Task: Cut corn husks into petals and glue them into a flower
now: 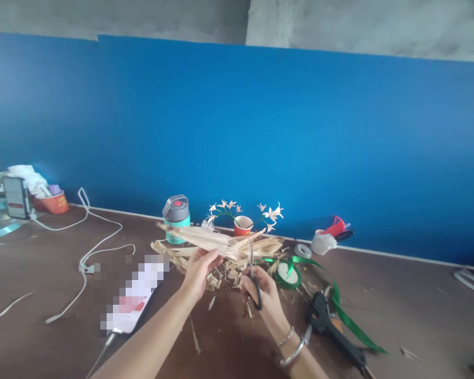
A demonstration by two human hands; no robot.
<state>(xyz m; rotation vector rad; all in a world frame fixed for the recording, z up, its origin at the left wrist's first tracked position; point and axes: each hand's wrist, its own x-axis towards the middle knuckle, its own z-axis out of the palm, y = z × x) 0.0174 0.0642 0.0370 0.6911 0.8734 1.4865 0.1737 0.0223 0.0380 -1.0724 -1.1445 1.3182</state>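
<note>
My left hand (203, 269) is closed on a pale dried corn husk (207, 239), pinching it between thumb and fingers. The husk stretches out to the left, raised above the table. In my right hand (263, 289) is a pair of scissors (256, 292), its black handle loop at my fingers and its blades pointing up and away beside the husk. Whether the blades touch the husk I cannot tell. More dried husks (272, 247) and small scraps lie heaped behind both hands. A red paper cup (243, 226) with stems of white flowers (274, 213) stands beyond the heap.
Right of my hands are a green ribbon spool (288, 275) with loose ribbon, a black glue gun (332, 326) and a tape roll (303, 250). A turquoise flask (176, 218) stands behind. Leftward lie a phone (136, 297) and white cables (102, 242). A blue wall panel (237, 121) borders the table.
</note>
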